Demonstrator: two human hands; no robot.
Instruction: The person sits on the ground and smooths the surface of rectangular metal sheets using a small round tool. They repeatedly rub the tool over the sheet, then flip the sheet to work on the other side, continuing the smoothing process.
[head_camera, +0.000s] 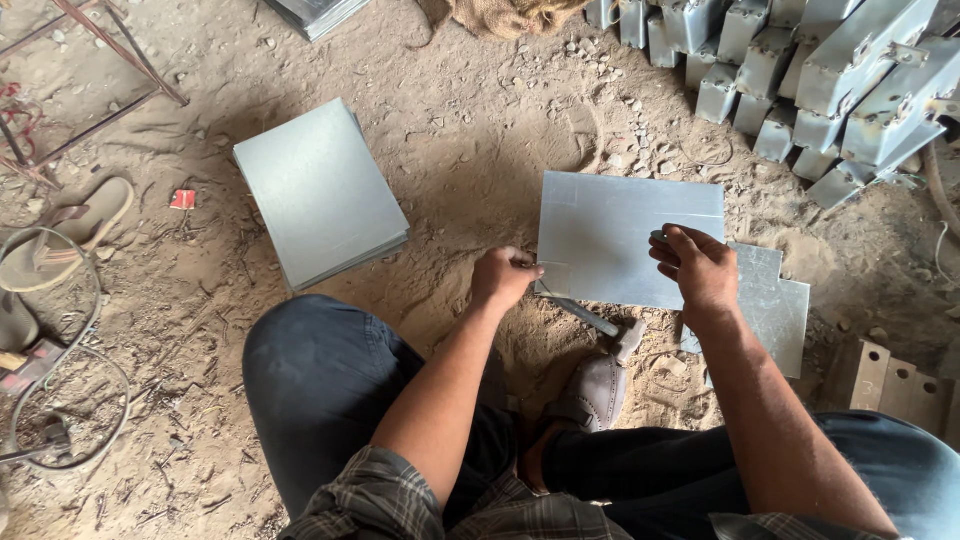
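The person sits on a sandy floor (470, 150) and holds a flat metal sheet (620, 235) between both hands. The left hand (503, 278) grips the sheet's lower left corner, fingers curled tight around the edge; whether it also pinches a small tool there cannot be told. The right hand (698, 265) is closed on the sheet near its lower right part, thumb on top and fingers tucked under, with something small and dark at the fingertips that is too small to make out. The sheet lies nearly flat, just above the floor, stretching up and away from both grips.

Under the right grip, partly covered by the sheet, lies a notched metal piece (775, 305) with stepped corners. Below the left grip, a thin metal bar (590, 317) lies on the sand, touching the tip of a grey shoe (597, 385). Well to the left of the left grip sits a stack of sheets (318, 190), squared up and resting on the floor. Far beyond the right grip, at the top right, a pile of metal boxes (820, 70) leans together. At the far left edge a sandal (70, 235) lies beside loops of wire (95, 400).
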